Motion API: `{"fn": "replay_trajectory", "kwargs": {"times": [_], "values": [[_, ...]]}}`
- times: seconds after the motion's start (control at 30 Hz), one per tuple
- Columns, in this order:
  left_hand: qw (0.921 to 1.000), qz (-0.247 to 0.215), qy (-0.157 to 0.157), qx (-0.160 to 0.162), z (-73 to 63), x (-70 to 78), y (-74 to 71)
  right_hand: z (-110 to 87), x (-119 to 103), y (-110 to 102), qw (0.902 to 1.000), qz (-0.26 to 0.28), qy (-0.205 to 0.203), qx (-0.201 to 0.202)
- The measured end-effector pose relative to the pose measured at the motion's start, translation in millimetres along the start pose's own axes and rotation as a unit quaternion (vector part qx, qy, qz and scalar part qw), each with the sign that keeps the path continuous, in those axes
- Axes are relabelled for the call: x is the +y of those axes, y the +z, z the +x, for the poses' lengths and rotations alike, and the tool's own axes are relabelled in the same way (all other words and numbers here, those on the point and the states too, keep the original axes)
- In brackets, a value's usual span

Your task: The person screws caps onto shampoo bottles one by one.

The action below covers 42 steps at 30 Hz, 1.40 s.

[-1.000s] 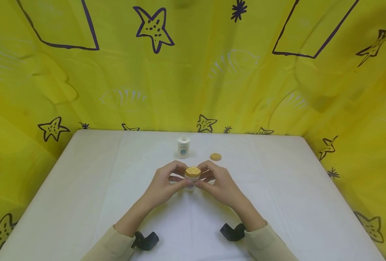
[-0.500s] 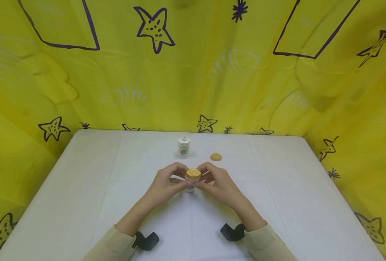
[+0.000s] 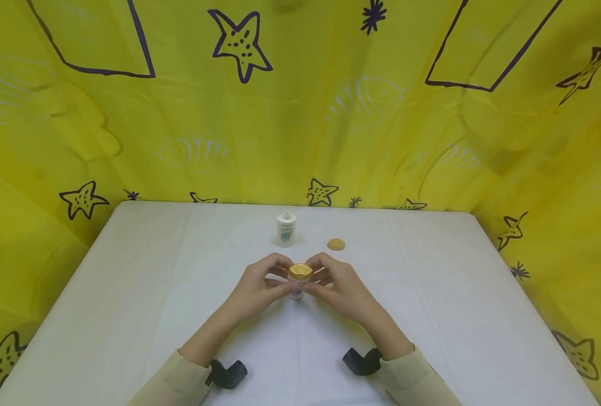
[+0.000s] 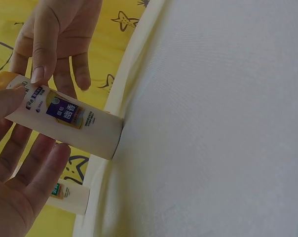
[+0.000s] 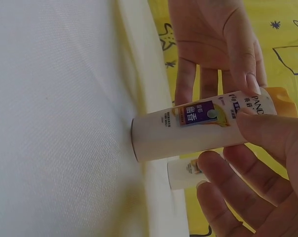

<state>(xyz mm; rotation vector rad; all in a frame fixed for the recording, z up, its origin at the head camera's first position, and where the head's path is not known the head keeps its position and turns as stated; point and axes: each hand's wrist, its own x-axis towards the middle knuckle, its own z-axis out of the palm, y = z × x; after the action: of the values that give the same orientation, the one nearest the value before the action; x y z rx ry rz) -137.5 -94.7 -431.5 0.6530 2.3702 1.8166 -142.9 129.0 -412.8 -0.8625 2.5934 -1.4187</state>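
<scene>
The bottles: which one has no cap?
The far bottle, its neck bare; the near bottle, held by left hand and right hand, wears a gold cap.

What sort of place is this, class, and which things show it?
Probably a staged recording corner: a white-covered table, a yellow star-patterned curtain behind it, and black wrist-worn devices.

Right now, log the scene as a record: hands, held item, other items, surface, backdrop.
left hand: thumb and fingers on the held bottle's left side
right hand: thumb and fingers on its right side
held item: white plastic bottle with a printed label, upright, gold cap on
other bottle: smaller-looking white plastic bottle with a bare neck, upright, farther back
loose item: round gold plastic cap, right of that bottle, apart
surface: white cloth-covered table
backdrop: yellow curtain with dark star drawings
</scene>
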Motion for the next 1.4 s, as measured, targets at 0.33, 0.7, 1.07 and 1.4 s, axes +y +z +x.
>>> {"fn": "replay_trajectory", "kwargs": {"times": [0.33, 0.7, 1.07, 1.4], "values": [[1.0000, 0.001, -0.004, -0.002, 0.5, -0.7, 0.1, -2.8, 2, -3, 0.9998, -0.003, 0.016, -0.007], [0.9986, 0.007, -0.048, -0.020, 1.2, -6.1, -9.6, -5.7, 3, -22, 0.9976, -0.045, 0.052, -0.013], [0.9960, 0.042, -0.054, 0.057, 14.9, -9.6, -42.6, -9.8, 28, -48, 0.9836, -0.148, 0.082, 0.062], [0.9922, 0.061, -0.062, 0.090, 38.1, -22.2, -48.6, 10.2, 62, -56, 0.9739, -0.158, 0.160, 0.030]]}}
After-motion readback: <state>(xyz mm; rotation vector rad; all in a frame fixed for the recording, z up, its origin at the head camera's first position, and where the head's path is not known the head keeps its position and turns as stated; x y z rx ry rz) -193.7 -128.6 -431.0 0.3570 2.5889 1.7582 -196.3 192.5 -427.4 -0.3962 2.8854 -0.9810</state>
